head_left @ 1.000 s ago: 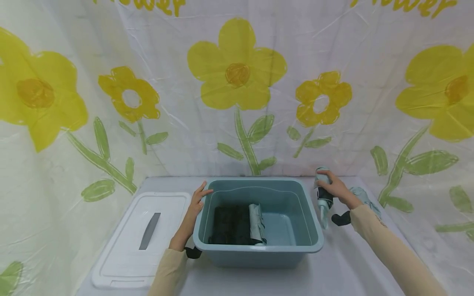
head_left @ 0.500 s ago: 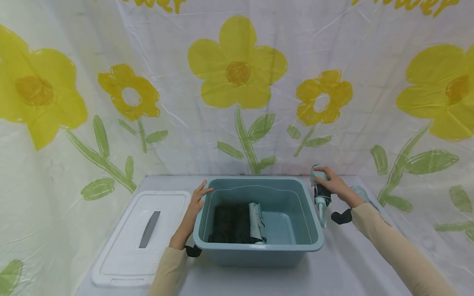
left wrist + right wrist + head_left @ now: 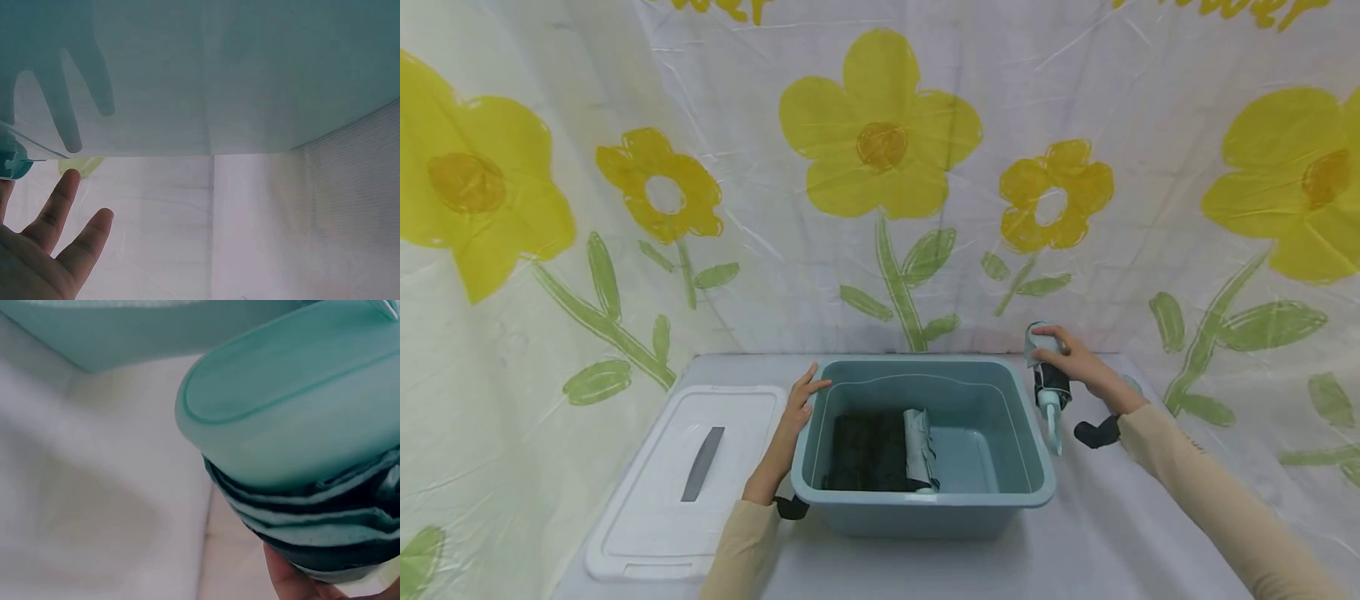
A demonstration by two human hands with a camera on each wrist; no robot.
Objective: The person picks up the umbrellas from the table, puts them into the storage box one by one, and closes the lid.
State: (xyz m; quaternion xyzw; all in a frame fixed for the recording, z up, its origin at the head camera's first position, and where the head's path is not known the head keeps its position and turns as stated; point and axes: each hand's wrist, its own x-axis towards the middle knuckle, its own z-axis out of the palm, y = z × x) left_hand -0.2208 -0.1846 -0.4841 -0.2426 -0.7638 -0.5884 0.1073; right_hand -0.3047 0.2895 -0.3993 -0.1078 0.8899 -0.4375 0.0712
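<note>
Fingers of the right hand (image 3: 1073, 362) grasp the upper part of a pale-teal and black bundle of layered fabric (image 3: 1052, 379), its smooth, rounded pale-teal end piece (image 3: 1049, 405) pointing down. The bundle is just outside the right wall of a blue-grey, rectangular plastic tub (image 3: 917, 522). Fingers of the left hand (image 3: 800, 404) are spread and fairly straight, gripping nothing, at the tub's far left corner, one tip over the rim. Inside, a dark, blocky mass (image 3: 867, 454) lies on the left, with a narrow, crumpled, pale blue-grey roll (image 3: 918, 446) along it. Left of the tub, a white, rectangular plastic lid (image 3: 651, 487) with a grey handle (image 3: 703, 464) lies on the white table (image 3: 1120, 525).
</note>
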